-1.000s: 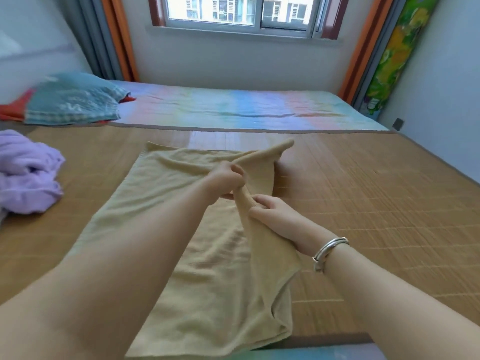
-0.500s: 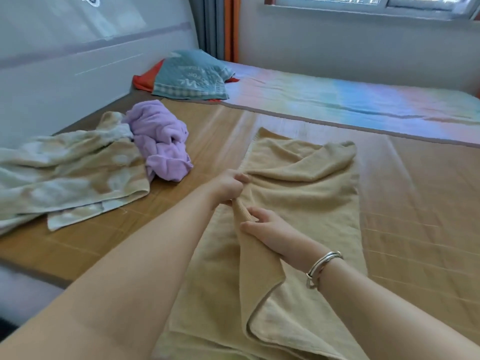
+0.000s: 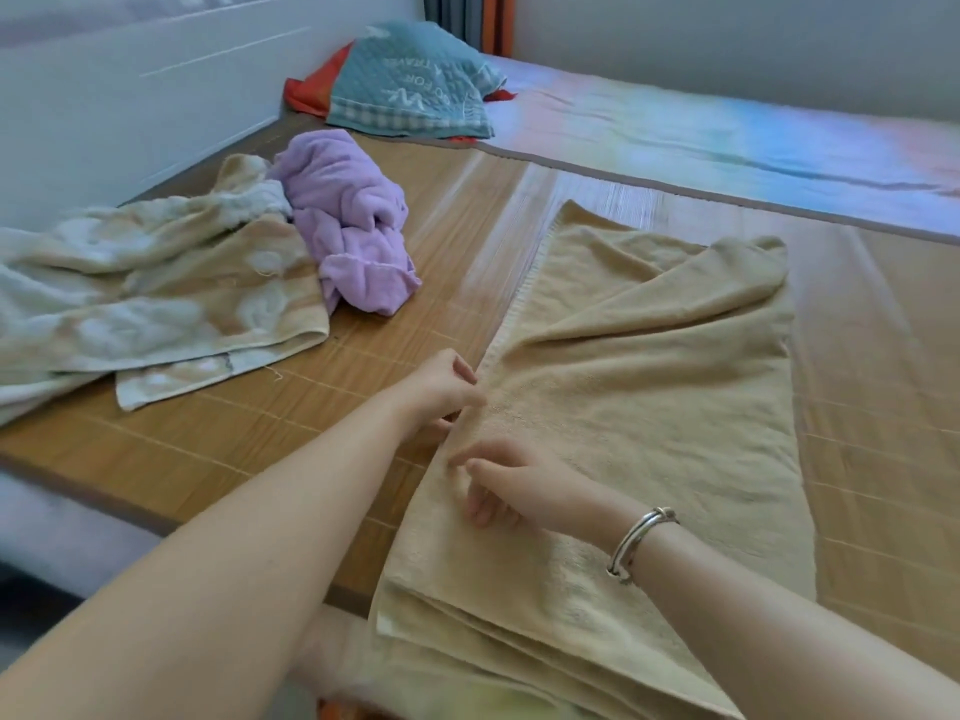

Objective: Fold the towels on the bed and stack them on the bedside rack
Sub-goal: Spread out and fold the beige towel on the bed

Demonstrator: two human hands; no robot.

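A tan towel (image 3: pixel 649 387) lies folded lengthwise on the bamboo mat (image 3: pixel 218 449), its near end hanging over the bed's front edge. My left hand (image 3: pixel 441 392) rests at the towel's left edge, fingers curled and pinching the hem. Just below it, my right hand (image 3: pixel 509 485) lies on the towel near the same edge with loose, slightly spread fingers; a silver bracelet (image 3: pixel 639 543) circles the wrist. A crumpled purple towel (image 3: pixel 353 220) and a rumpled cream patterned towel (image 3: pixel 145 293) lie to the left. The bedside rack is out of view.
A teal pillow (image 3: pixel 415 80) over something red sits at the white headboard (image 3: pixel 130 85). A pastel striped sheet (image 3: pixel 727 127) covers the bed's far side. Grey and orange curtains (image 3: pixel 467 13) hang in the back corner. The mat's front edge runs along the lower left.
The raised side of the tan towel has been laid flat across it, and both hands have come down to the left edge. The right hand has let go. The view swung left.
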